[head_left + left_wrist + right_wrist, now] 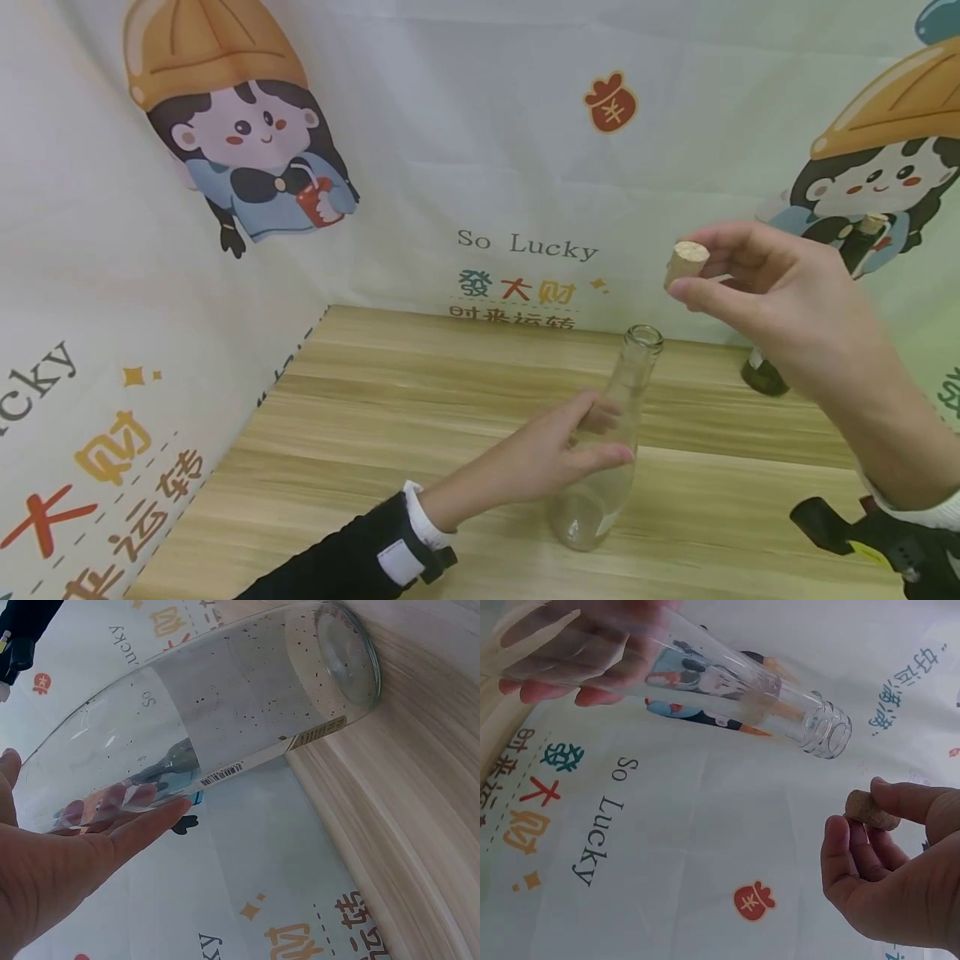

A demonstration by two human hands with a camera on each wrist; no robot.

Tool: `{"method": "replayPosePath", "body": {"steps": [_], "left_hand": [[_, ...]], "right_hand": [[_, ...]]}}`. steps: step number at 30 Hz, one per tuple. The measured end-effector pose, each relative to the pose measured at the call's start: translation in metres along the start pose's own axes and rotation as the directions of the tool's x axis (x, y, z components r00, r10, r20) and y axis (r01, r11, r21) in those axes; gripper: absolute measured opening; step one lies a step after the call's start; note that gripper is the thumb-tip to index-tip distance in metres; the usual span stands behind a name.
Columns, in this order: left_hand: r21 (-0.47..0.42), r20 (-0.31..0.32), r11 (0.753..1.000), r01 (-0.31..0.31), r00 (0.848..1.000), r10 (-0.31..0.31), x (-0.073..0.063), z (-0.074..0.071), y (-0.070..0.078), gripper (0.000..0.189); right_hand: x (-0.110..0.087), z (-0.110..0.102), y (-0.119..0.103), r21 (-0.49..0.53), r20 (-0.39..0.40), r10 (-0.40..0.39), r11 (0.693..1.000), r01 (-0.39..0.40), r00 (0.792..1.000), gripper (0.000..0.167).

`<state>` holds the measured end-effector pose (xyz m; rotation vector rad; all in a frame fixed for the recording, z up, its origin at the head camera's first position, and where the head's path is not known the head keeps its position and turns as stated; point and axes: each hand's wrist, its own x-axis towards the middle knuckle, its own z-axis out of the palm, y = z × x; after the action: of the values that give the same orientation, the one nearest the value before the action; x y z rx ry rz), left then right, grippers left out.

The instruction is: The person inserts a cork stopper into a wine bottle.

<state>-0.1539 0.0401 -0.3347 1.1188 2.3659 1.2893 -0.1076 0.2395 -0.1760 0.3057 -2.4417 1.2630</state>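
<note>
A clear glass bottle [600, 492] stands on the wooden table, its open mouth upward. My left hand [536, 458] grips it round the body below the neck. In the left wrist view, the bottle [247, 682] shows a label strip with a barcode and dark specks on the glass. My right hand [795, 300] pinches a cork [686, 264] between thumb and fingers, above and to the right of the mouth. The right wrist view shows the cork [871, 810] apart from the bottle's rim [831, 731].
Behind my right hand stands a dark bottle [765, 375] with a cork [872, 223] in its top, partly hidden. A printed cloth [420, 167] hangs along the back and left of the wooden table [360, 417].
</note>
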Motion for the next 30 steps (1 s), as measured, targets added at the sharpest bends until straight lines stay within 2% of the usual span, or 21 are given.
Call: {"method": "replayPosePath", "body": {"steps": [7,15,22,28,30], "left_hand": [[-0.001,-0.007,1.0,-0.008,1.0,0.008,0.001,0.001,-0.002,0.054],[-0.013,-0.006,1.0,-0.009,1.0,0.009,0.0,0.001,-0.002,0.052],[-0.017,-0.006,1.0,-0.01,1.0,0.01,0.0,0.001,-0.002,0.051],[-0.027,-0.008,1.0,-0.002,1.0,0.002,0.001,0.001,-0.002,0.052],[-0.025,-0.009,1.0,-0.002,1.0,0.002,0.0,0.001,-0.002,0.051]], "right_hand": [[-0.004,0.005,0.001,0.055,0.077,0.048,0.997,-0.052,0.996,0.035],[-0.006,0.01,0.008,0.223,0.166,0.024,0.973,-0.061,0.986,0.032],[-0.008,0.013,0.01,0.179,0.194,0.073,0.978,-0.108,0.978,0.034],[-0.009,0.015,0.011,0.228,0.204,0.07,0.967,-0.117,0.977,0.033],[-0.009,0.015,0.011,0.215,0.204,0.069,0.97,-0.113,0.977,0.032]]}}
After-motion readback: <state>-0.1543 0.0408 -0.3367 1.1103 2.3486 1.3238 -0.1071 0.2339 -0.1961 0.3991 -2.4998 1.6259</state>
